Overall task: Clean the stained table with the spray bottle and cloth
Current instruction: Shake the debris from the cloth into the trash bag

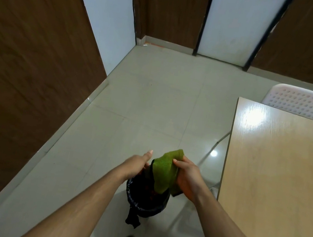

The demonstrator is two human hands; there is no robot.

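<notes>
We see an evenly lit, rather dim indoor picture with a soft greenish tone. Beyond the fingers (178,161) of the right hand (187,178), to their right, the table (277,177) carries a broad white glare patch, and the floor (154,101) shows a small bright reflection just past them. The bin (146,200) below the fingers is almost black, without detail. Shadows are weak. Straight lines bend near the edges, and everything looks slightly soft.

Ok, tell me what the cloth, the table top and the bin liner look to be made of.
Cloth: soft green fabric, likely microfibre; matte, nappy, folds limply.
Table top: pale wood-grain laminate or varnished wood; glossy, reflects a light.
Bin liner: thin black plastic; crinkled, slightly shiny, a loose tail hangs down.
</notes>
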